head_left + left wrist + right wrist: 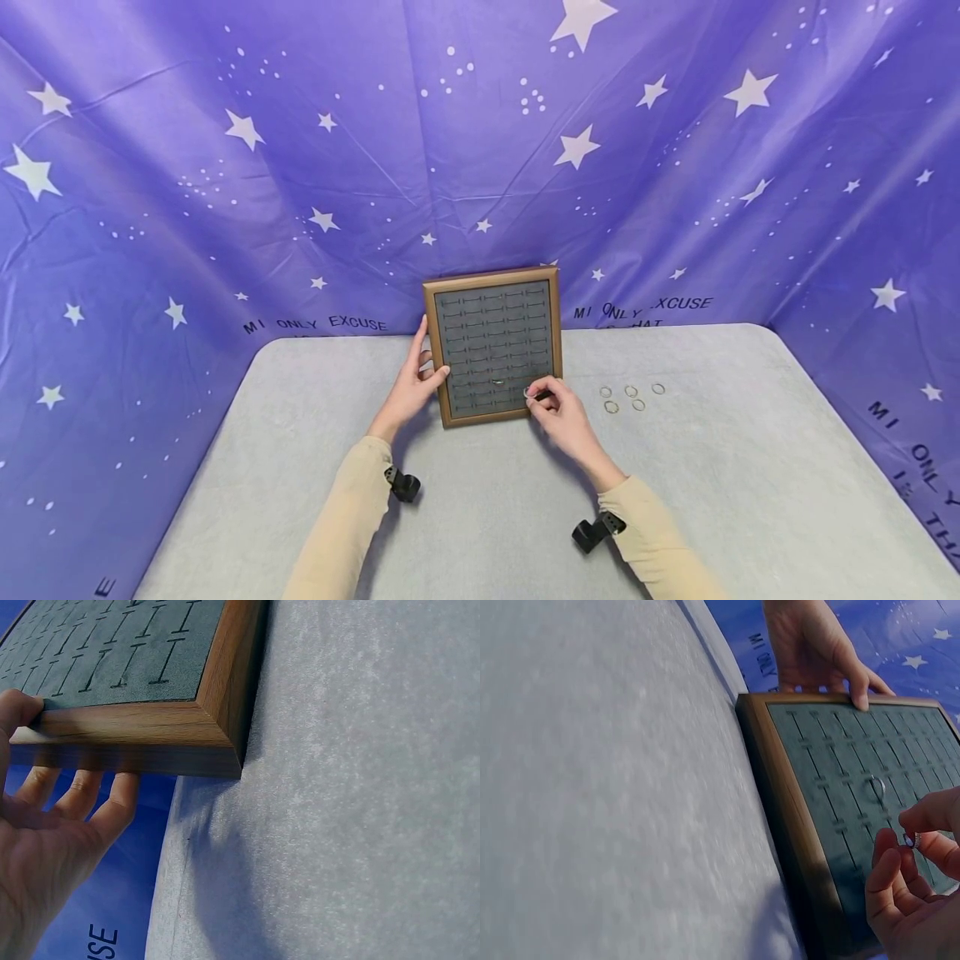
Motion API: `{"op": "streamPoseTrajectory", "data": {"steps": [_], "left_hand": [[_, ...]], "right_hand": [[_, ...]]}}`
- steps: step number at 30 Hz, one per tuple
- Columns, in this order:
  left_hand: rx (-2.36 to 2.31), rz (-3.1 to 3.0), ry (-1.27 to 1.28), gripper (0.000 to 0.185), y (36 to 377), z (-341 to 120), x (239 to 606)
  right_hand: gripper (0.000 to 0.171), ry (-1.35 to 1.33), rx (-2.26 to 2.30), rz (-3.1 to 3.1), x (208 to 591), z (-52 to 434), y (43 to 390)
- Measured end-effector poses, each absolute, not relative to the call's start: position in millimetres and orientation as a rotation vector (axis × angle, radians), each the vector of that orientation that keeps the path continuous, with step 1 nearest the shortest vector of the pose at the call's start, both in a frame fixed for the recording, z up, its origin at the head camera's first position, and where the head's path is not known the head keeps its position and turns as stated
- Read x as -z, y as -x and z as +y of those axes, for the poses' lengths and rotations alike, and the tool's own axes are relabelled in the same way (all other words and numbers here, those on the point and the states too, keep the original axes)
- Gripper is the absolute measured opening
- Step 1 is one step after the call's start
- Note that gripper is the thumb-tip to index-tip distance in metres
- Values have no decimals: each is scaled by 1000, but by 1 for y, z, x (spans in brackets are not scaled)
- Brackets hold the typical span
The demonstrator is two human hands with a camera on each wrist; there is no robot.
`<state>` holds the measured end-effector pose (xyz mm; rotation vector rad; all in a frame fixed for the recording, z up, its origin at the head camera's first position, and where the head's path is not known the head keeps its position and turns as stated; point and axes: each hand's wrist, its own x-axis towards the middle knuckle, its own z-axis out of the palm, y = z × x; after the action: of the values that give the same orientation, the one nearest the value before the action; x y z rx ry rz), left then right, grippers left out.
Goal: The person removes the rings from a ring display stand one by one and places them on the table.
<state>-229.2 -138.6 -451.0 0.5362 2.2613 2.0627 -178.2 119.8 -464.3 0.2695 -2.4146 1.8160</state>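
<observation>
A wood-framed ring display tray (492,271) with a dark green slotted pad stands tilted up on the table. My left hand (411,387) grips its left side, thumb on the front of the frame and fingers behind, as the left wrist view shows. Near the tray's lower right corner, my right hand (558,412) pinches a small silvery ring (910,840) between thumb and fingertips, close to the pad. Another ring (877,787) sits in a slot of the pad. Whether the held ring touches a slot I cannot tell.
Several loose rings (632,391) lie on the grey cloth-covered table (480,517) to the right of the tray. Behind it hangs a purple curtain (360,167) with white stars. A small black camera (592,532) is strapped at each wrist.
</observation>
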Motion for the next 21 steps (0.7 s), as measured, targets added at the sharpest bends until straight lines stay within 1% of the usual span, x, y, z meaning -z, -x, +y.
{"op": "streamPoseTrajectory", "data": {"steps": [4,14,17,21], "left_hand": [[-2058,2269,-533,87,229,-138,451],[-2057,2275,-523,87,228,-138,451],[-2064,2268,-533,87,228,-138,450],[-2066,2267,-534,87,228,-138,450]], "right_hand": [[12,-226,-1828,-2405,481,134,186],[9,-139,-1860,-2447,488,161,180],[10,-118,-1875,-2466,483,166,176],[11,-103,-1853,-2493,465,170,168]]}}
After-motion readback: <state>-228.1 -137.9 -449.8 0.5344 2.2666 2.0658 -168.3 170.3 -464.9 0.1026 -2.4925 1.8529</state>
